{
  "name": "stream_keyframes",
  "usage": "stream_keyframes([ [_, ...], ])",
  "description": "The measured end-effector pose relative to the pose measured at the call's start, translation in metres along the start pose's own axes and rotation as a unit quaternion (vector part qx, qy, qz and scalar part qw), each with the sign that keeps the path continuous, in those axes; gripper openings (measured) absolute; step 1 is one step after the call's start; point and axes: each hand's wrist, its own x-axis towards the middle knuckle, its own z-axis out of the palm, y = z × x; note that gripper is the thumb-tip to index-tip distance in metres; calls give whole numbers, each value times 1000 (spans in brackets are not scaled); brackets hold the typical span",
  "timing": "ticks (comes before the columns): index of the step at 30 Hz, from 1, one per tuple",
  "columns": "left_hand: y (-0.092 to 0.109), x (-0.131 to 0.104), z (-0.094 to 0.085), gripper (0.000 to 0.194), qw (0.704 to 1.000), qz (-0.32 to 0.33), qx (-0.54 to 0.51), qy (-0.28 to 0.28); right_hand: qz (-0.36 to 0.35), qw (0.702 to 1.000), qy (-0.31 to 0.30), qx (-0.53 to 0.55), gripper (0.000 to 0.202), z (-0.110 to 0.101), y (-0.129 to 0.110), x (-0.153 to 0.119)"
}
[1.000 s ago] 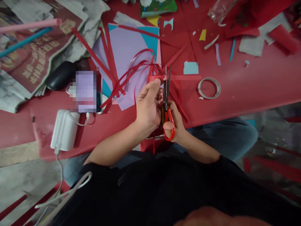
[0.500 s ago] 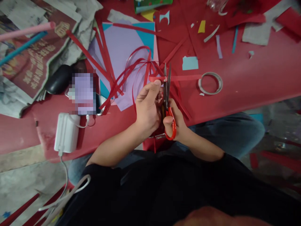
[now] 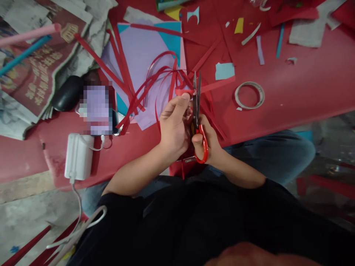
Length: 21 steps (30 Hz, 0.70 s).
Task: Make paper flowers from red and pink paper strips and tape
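Between thumb and fingers, my left hand (image 3: 175, 127) pinches a red paper strip (image 3: 181, 92). My right hand (image 3: 210, 142) is wrapped round the orange-red handles of a pair of scissors (image 3: 197, 107), whose blades point away from me, slightly apart. The strip's held end touches the blades. To their right, a length of red strip (image 3: 217, 85) slants up toward a light blue paper piece (image 3: 225, 71). Several long red strips (image 3: 159, 72) curl over the lilac paper (image 3: 141, 48) beyond my left hand.
A tape roll (image 3: 249, 95) lies right of the scissors. On the left are a white power bank (image 3: 79, 156) with a cable, a phone (image 3: 98, 109), a black mouse (image 3: 68, 93) and newspapers (image 3: 41, 70). Paper scraps lie at the back of the red table (image 3: 291, 87).
The red strip right of the blades has shifted from nearly level, reaching the tape roll, to slanting upward away from it. Both hands stay almost in place; the view has moved slightly.
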Motion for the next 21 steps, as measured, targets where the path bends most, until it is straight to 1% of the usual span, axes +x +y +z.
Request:
stream_keyframes([
  [7,2,0,-1,33,1000,-4,2,-6,17,1000,1,-5,67,-3,4,-1],
  [10,1,0,0,33,1000,2,8,-4,23,1000,3,-22,63,-2,4,-2],
  [13,2,2,1,34,1000,6,9,-8,22,999,24,-17,57,0,0,-3],
  [15,6,7,0,33,1000,3,14,-12,25,998,56,-1,51,-5,-7,-1],
  [16,9,10,-1,31,1000,-1,18,-16,27,996,80,1,47,-12,-10,1],
  [17,12,14,-3,28,999,-6,22,-22,27,994,106,-11,45,-24,-14,4],
  [18,16,19,-6,26,999,-14,27,-31,24,990,136,-28,43,-41,-17,7],
  [19,20,23,-9,25,998,-18,40,-37,13,979,183,-88,43,-61,-19,10],
  [20,23,28,-14,24,997,-15,54,-44,6,963,209,-168,45,-85,-20,13],
  [21,27,32,-19,24,996,-3,69,-49,-1,935,245,-255,48,-111,-20,15],
])
